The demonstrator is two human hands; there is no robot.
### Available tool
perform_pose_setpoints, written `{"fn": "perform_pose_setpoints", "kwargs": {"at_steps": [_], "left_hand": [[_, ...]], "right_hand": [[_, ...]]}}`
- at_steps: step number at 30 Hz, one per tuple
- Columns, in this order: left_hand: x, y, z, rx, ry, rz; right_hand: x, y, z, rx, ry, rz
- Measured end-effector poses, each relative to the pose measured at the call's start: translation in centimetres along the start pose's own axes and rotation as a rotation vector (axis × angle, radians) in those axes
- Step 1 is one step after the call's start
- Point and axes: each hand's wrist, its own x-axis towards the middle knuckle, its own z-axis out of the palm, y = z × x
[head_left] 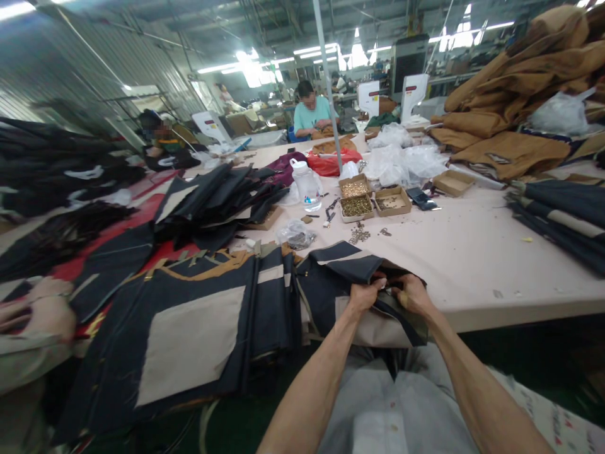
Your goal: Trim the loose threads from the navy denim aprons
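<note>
A dark navy garment piece (347, 268) with beige patches lies at the table's front edge, partly hanging over it. My left hand (366, 294) is closed on its folded edge, and something small and whitish shows by the fingertips. On the right side of the same fold, my right hand (412, 294) grips the cloth, with its fingertips partly hidden inside. To the left lies a stack of folded navy pieces (271, 302), beside another navy piece with a large beige patch (193, 343).
Small boxes of metal fittings (357, 207) stand mid-table near a water jug (306, 186) and loose metal bits (360, 234). Brown garments (515, 120) pile up at right. A co-worker's hand (50, 306) is at far left; another person (312, 113) sits opposite.
</note>
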Motion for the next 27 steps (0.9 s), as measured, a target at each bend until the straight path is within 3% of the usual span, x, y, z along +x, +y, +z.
{"fn": "perform_pose_setpoints", "kwargs": {"at_steps": [5,11,16,27], "left_hand": [[0.1,-1.0,-0.2,-0.177,-0.012,-0.088],[0.3,-0.7,-0.1,-0.36,-0.043,-0.203],[0.1,0.0,-0.4,-0.298,-0.014,-0.263],[0.6,0.2,-0.6,-0.207,-0.152,-0.328]], "right_hand": [[-0.1,0.2,0.1,0.006,0.02,-0.011],[-0.1,0.6,0.4,0.054,0.01,-0.046],[-0.2,0.7,-0.2,0.206,-0.019,-0.076],[-0.8,-0.9,-3.1,0.346,-0.135,-0.031]]}}
